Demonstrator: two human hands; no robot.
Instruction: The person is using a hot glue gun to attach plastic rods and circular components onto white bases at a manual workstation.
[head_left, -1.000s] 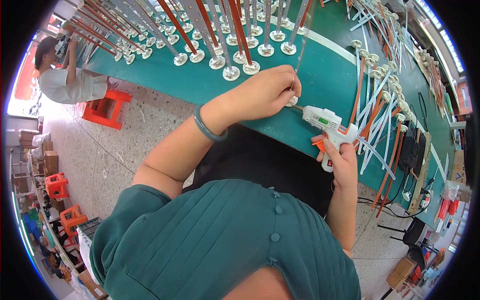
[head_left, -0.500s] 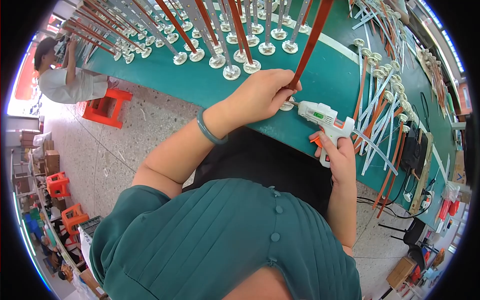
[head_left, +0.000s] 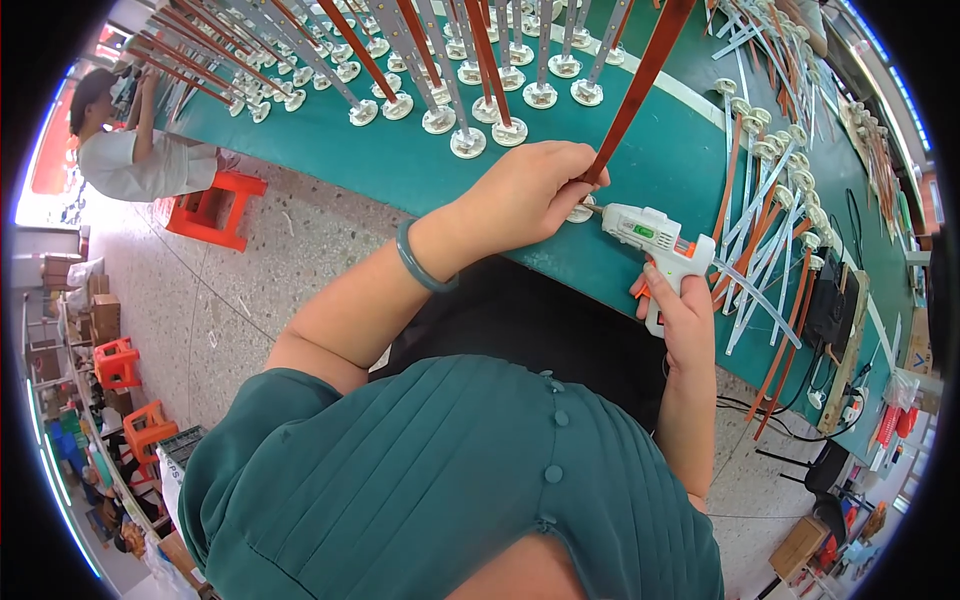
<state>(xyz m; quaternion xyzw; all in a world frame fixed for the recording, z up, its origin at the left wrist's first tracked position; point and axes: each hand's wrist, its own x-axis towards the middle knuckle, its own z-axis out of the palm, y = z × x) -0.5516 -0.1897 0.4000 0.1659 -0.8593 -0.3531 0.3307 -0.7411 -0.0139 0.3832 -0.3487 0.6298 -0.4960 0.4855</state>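
Note:
Pinched in my left hand [head_left: 525,195] is a reddish-brown strip [head_left: 645,85], held upright at its lower end. Its foot stands on a round white base [head_left: 580,212], partly covered by my fingers. My right hand [head_left: 685,315] is wrapped round the handle of a white hot glue gun [head_left: 645,228] with an orange trigger. The gun's nozzle points left and meets the base close to the strip's foot. A translucent glue stick [head_left: 762,300] sticks out of the gun's back.
Many upright strips on round white bases [head_left: 468,142] crowd the far left of the green table [head_left: 640,165]. Loose strips with bases [head_left: 770,215] lie at the right, beside a black box [head_left: 830,305] and cables. A person [head_left: 140,150] sits far left by a red stool [head_left: 215,212].
Both hands, the strip and the glue gun sit slightly further right in the picture, along with the table things. The nozzle stays at the base; both grips are unchanged.

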